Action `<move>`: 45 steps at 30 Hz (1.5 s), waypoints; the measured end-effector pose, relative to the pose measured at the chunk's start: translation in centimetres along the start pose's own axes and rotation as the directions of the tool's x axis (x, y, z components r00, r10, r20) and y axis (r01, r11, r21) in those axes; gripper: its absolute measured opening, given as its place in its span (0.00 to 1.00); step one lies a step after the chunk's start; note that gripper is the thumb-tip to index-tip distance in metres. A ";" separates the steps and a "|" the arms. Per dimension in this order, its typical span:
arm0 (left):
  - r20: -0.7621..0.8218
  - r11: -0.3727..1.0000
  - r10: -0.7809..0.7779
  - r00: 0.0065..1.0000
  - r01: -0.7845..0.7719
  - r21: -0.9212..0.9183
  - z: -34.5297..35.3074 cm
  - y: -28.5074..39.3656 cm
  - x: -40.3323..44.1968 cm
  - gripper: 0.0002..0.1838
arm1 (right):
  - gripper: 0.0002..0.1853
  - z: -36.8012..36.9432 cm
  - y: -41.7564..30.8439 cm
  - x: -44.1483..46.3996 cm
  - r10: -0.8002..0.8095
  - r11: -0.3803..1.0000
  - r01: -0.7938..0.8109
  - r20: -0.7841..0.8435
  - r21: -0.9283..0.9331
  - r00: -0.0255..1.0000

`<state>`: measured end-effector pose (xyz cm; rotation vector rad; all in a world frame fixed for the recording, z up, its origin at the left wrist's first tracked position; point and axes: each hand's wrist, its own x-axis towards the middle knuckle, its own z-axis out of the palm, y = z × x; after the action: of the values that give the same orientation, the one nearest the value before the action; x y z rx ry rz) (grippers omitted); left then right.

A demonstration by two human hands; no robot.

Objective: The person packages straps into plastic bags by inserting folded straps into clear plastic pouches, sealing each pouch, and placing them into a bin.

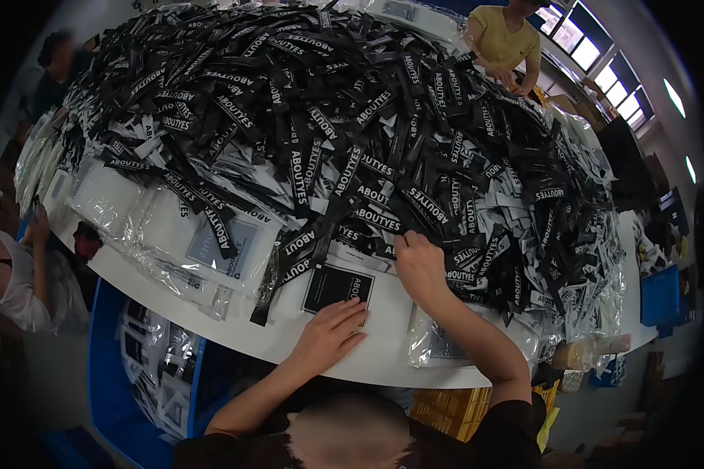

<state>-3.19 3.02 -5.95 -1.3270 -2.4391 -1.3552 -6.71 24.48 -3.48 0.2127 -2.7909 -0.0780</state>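
Note:
Flat on the right side of a black printed card (330,288) with a pale border lies my left hand (335,336), its fingers stretched out. My right hand (420,266) is at the near edge of the heap, its fingers bent together at a black strip (385,248) with white lettering; what they hold, if anything, is hidden. Beyond both hands rises a large pile of black lettered strips (289,102). Pale strips (352,256) lie between the card and the pile.
Clear plastic packs (203,234) lie left of the card, another pack (434,344) to the right. A blue bin (105,375) of packets and a yellow crate (454,408) stand below the white table (289,344). People stand at the far right and left.

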 end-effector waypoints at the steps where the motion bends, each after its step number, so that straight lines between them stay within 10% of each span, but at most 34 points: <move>1: 0.003 1.000 0.002 1.000 -0.002 0.000 0.2 -0.4 -0.1 0.17 | 0.07 -0.1 0.3 0.0 0.004 1.000 -0.004 -0.001 0.000 1.000; 5: -0.088 1.000 -0.006 0.996 0.006 0.001 0.6 -0.4 -0.4 0.16 | 0.11 -2.0 0.0 0.7 -0.067 0.954 0.119 -0.195 0.274 0.979; 9: -0.253 0.995 -0.104 0.962 0.100 -0.028 1.1 -0.2 -0.5 0.12 | 0.11 -5.2 -0.3 2.1 0.222 0.792 0.105 -0.444 0.601 0.868; 12: -0.237 0.999 -0.034 0.971 0.025 -0.042 0.9 -0.9 -0.4 0.09 | 0.04 -7.4 0.0 2.0 0.583 0.176 -0.019 -0.089 0.984 0.808; 16: -0.162 0.994 -0.053 0.985 0.037 -0.100 0.3 -0.9 -0.3 0.08 | 0.06 -9.0 0.5 -0.8 0.673 -0.199 0.201 -0.016 0.959 0.740; 18: -0.082 0.839 -0.459 0.884 0.402 -0.366 -0.5 0.4 0.0 0.09 | 0.09 -9.8 -0.6 -3.0 0.716 -0.320 0.281 0.036 0.905 0.697; 19: -0.079 0.838 -0.461 0.884 0.404 -0.366 -0.5 0.2 -0.1 0.09 | 0.09 -9.4 -1.6 -3.7 0.817 -0.302 0.306 0.080 0.903 0.571; 23: -0.231 0.895 -0.377 0.897 0.289 -0.340 -1.2 1.0 -0.2 0.10 | 0.10 -7.0 -6.0 -9.3 0.763 -0.194 0.370 -0.097 0.909 0.639; 25: -0.333 0.936 -0.278 0.901 0.177 -0.304 -1.7 2.3 -0.1 0.12 | 0.11 -5.0 -8.8 -11.5 0.650 0.355 0.187 -0.386 0.916 0.655; 27: -0.381 0.986 -0.081 0.921 0.018 -0.166 -1.8 3.3 -0.2 0.15 | 0.09 -4.3 -11.3 -13.5 0.578 0.118 -0.057 -0.022 0.991 0.816; 31: -0.349 0.989 -0.028 0.937 -0.024 -0.145 -1.3 3.9 -0.8 0.18 | 0.02 -4.2 -11.8 -14.8 0.540 0.052 -0.102 0.058 0.993 0.840; 35: -0.335 0.989 0.004 0.942 -0.054 -0.141 -1.1 4.3 -1.3 0.20 | 0.04 -2.1 -11.7 -15.6 0.509 0.291 -0.205 0.030 0.935 0.860; 38: -0.253 0.990 0.015 0.967 -0.050 -0.132 -0.7 4.2 -2.4 0.22 | 0.05 -2.4 -11.5 -16.5 0.499 0.205 -0.366 0.224 0.908 0.837; 40: -0.157 0.989 0.074 0.985 -0.092 -0.116 -0.5 4.1 -3.1 0.23 | 0.08 -3.9 -11.1 -15.1 0.600 -0.528 -0.170 0.508 0.832 0.618; 42: -0.101 0.991 0.086 0.991 -0.096 -0.094 -0.6 3.9 -3.9 0.23 | 0.09 -5.1 -9.2 -14.3 0.588 -0.609 -0.064 0.505 0.790 0.632; 45: 0.082 0.986 0.083 0.993 -0.070 -0.155 -1.1 4.0 -4.0 0.24 | 0.05 -6.9 -6.9 -13.4 0.413 0.098 -0.546 0.465 0.832 0.783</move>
<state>1.77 0.57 -4.25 -1.5293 -2.3524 -1.5207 9.03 19.56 -1.95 -0.5078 -2.3835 1.8694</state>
